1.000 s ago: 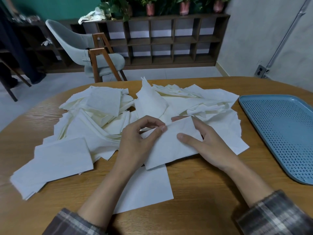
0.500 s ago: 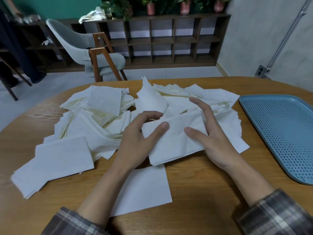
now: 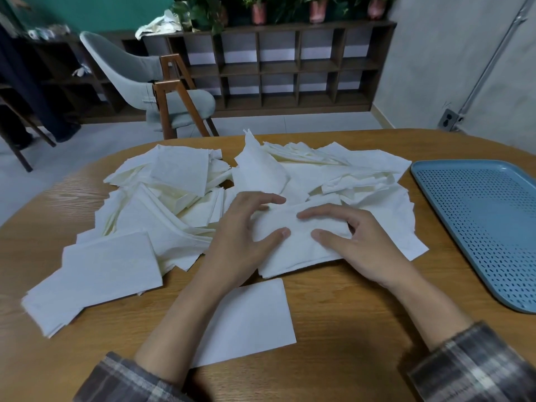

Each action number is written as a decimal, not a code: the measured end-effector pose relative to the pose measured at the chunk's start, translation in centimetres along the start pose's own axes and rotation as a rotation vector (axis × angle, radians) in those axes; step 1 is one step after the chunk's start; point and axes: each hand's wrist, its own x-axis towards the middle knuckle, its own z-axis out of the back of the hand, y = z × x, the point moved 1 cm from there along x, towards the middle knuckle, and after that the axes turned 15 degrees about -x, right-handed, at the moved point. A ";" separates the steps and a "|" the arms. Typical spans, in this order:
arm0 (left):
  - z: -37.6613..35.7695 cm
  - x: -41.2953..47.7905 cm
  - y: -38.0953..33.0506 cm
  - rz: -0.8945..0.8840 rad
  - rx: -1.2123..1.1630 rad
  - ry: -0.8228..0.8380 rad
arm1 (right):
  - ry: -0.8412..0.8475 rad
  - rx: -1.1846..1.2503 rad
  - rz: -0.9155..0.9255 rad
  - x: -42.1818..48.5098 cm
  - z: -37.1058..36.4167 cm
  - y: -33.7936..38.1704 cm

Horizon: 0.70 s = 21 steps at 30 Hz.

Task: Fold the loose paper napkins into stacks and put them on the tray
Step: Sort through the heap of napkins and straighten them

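Neither grip clasps: left hand (image 3: 240,239) and right hand (image 3: 365,248) press loose fingers on the folded napkin (image 3: 298,256), its long axis lying left-right across the desk (image 3: 348,314).

I lose the tray (image 3: 478,216) past the right edge. The left hand (image 3: 243,239) and right hand (image 3: 365,245) cover parts of the folded napkin (image 3: 298,256). The left forearm (image 3: 179,314) hides a corner of the flat napkin (image 3: 255,323). The plant pots (image 3: 259,13) are cropped on top.

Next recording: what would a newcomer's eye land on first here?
A sprawling heap of loose white napkins covers the middle of the wooden table. At its near edge, the left hand and right hand press a folded napkin flat. A blue perforated tray lies to the right.
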 end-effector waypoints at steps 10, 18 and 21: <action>0.4 -0.5 -0.3 0.187 0.023 0.522 | -0.180 -0.110 -0.098 0.5 -0.1 -1.7; 0.9 -0.4 0.2 0.257 -0.002 0.545 | -0.155 -0.075 -0.098 0.7 -0.1 -2.0; 0.4 -0.6 -0.1 0.201 0.026 0.524 | -0.145 -0.060 -0.108 0.7 -0.1 -2.0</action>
